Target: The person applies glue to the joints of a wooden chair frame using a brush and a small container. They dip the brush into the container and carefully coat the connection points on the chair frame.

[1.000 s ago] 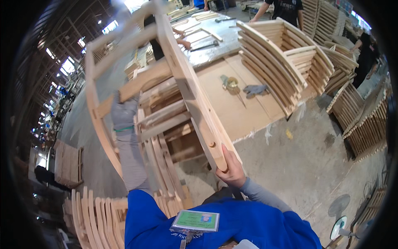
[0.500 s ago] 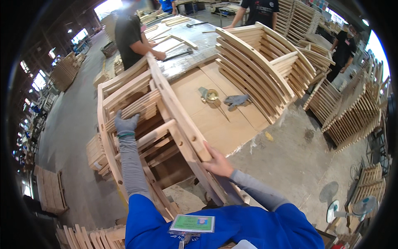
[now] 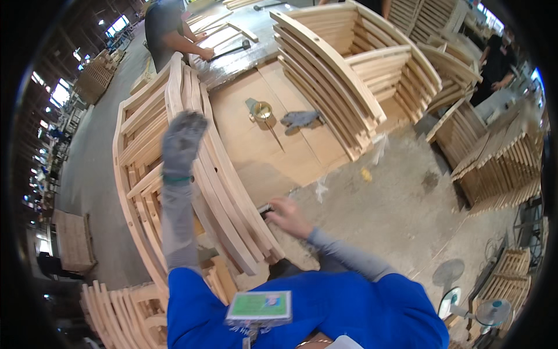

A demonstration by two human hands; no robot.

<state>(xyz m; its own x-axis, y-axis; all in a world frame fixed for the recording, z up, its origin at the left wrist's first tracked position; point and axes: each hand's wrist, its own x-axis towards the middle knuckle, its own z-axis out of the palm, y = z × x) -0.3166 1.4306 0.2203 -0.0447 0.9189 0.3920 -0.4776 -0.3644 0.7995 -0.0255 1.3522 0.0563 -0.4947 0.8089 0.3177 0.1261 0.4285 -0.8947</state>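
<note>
A curved wooden frame (image 3: 131,151) with crosspieces lies in a stack of like frames at my left and front, their curved rails (image 3: 224,180) bunched along the right side. My left hand (image 3: 185,142), in a grey glove, is over the upper rails, its fingers stretched away from me and slightly blurred. Whether it touches the wood, I cannot tell. Bare and half curled, my right hand (image 3: 289,218) is beside the stack's near right end, apart from the rails, with fingers spread. A small dark object near its fingertips is unclear.
Ahead, a tan board (image 3: 244,110) carries a tape roll (image 3: 261,110) and a grey glove (image 3: 300,120). Another stack of curved frames (image 3: 331,70) stands right of them. A person (image 3: 165,35) works beyond, near a black-headed mallet (image 3: 232,49). A fan (image 3: 491,312) stands lower right.
My left hand has left the inner slats and moved up over the rails. The right hand has let go of the rail. The upper frame has shifted, and several rails now show bunched together.
</note>
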